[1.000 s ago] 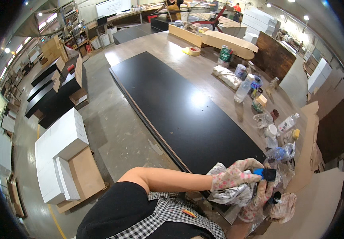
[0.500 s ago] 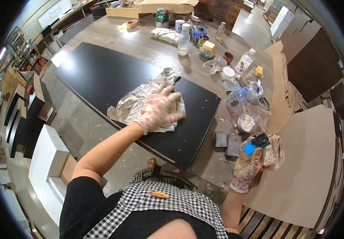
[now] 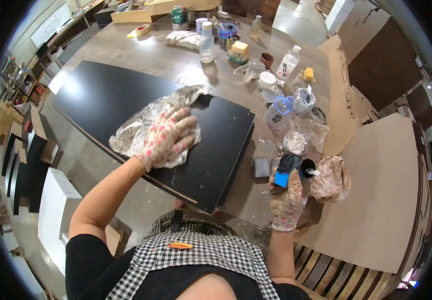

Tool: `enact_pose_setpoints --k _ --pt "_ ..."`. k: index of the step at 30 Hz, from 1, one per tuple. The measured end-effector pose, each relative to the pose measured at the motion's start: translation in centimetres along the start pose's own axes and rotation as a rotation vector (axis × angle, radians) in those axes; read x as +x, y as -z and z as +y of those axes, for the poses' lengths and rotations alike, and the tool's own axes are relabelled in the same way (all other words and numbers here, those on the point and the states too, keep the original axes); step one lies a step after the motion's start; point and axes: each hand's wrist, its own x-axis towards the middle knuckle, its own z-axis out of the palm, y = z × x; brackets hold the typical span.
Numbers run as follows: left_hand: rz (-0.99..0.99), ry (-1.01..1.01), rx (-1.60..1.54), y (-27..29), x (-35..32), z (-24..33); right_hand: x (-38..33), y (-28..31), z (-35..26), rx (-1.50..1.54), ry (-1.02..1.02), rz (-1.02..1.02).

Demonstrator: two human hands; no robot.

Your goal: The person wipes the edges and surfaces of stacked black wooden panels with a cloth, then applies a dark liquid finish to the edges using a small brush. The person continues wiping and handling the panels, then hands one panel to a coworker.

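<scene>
My left hand [image 3: 168, 137], in a spotted work glove, lies flat with its fingers stretched over a crumpled, stained whitish rag [image 3: 131, 131]. The rag rests on a large black panel [image 3: 96, 87] with small holes along its near end. In my gloved right hand [image 3: 286, 202] is a blue-and-black sponge block [image 3: 285, 172], gripped between the fingers at the table's right side. Just right of that block stands a small black cup [image 3: 307, 168]. A brownish stained cloth [image 3: 332, 180] lies beyond the cup, apart from my hand.
Grey blocks [image 3: 261, 167] sit between the panel and my right hand. Several bottles, jars and a clear plastic jug [image 3: 278, 116] crowd the table's right side. Cardboard sheets [image 3: 371, 200] lean along the right. White boxes [image 3: 58, 212] stand on the floor at left.
The whole view has shifted. My left hand and the rag have slid a little toward the panel's near-left edge. My right hand has moved left with the block, uncovering the black cup and stained cloth.
</scene>
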Motion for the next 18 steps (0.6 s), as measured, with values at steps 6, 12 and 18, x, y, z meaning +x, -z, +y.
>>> enact_pose_setpoints --k 6,12,18 --pt "0.033 -0.073 -0.011 -1.4 7.9 -3.7 -0.3 -4.0 0.5 -0.630 0.241 -0.029" --pt "-0.092 -0.067 -0.167 -0.1 11.1 -6.9 -1.2 -6.8 2.9 -1.257 0.671 -0.088" --pt "-0.156 -0.215 -0.240 -0.7 12.6 -5.8 2.9 -7.0 4.0 -1.320 0.777 0.023"
